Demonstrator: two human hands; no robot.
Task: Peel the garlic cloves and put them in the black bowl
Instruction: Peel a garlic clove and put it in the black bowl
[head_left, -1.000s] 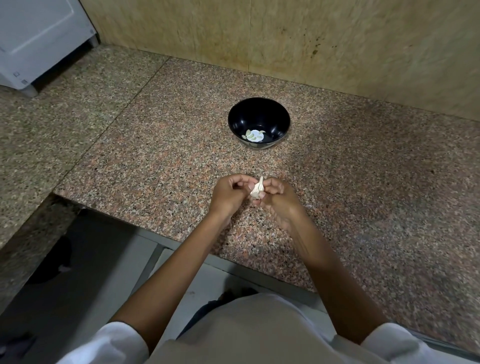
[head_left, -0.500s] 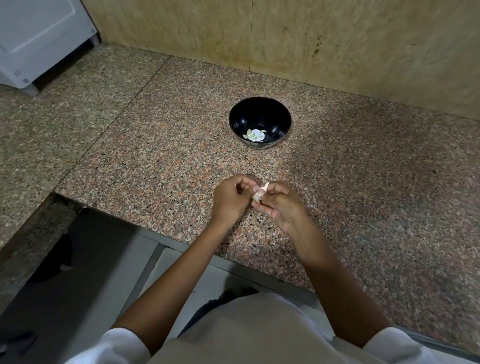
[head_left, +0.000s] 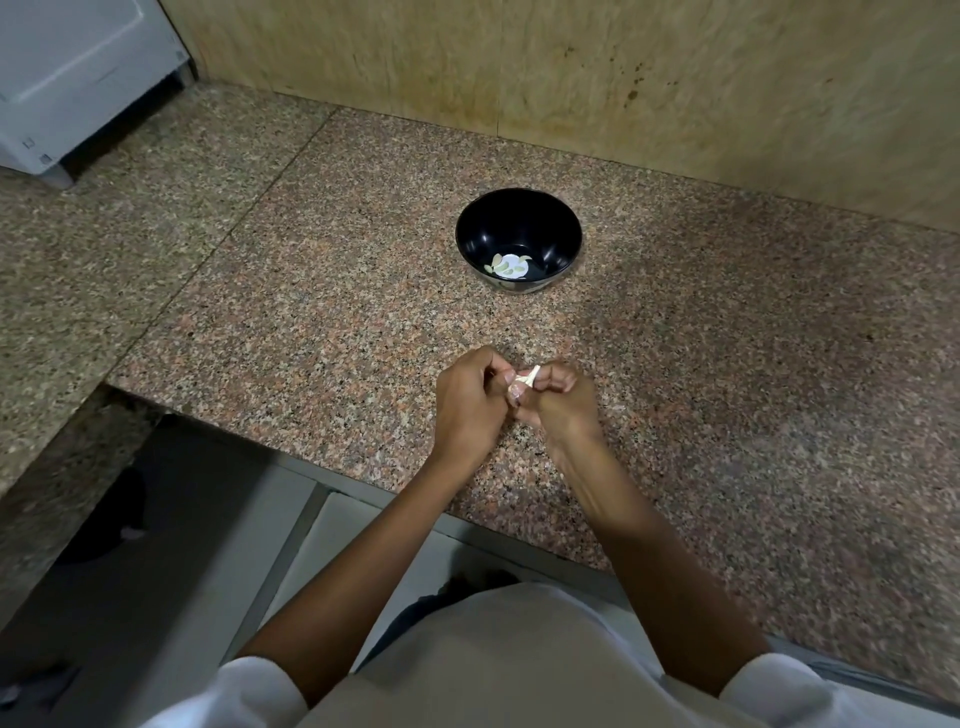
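Note:
A small pale garlic clove (head_left: 521, 382) with papery skin sits between both hands, above the granite counter near its front edge. My left hand (head_left: 467, 400) curls its fingers around the clove from the left. My right hand (head_left: 558, 402) pinches it from the right, and a strip of skin sticks up between the thumbs. Beyond the hands stands the black bowl (head_left: 563, 234), upright, with several peeled cloves (head_left: 506, 266) lying on its bottom. Most of the clove is hidden by the fingers.
The speckled granite counter (head_left: 727, 364) runs right and back to a tan wall (head_left: 571, 78). A second granite slab (head_left: 104, 249) lies to the left, with a white appliance (head_left: 67, 78) at the far left corner. Below the front edge is a floor gap.
The hands stay together at the same spot. The fingers have shifted on the clove and the skin strip now points up and right rather than straight up.

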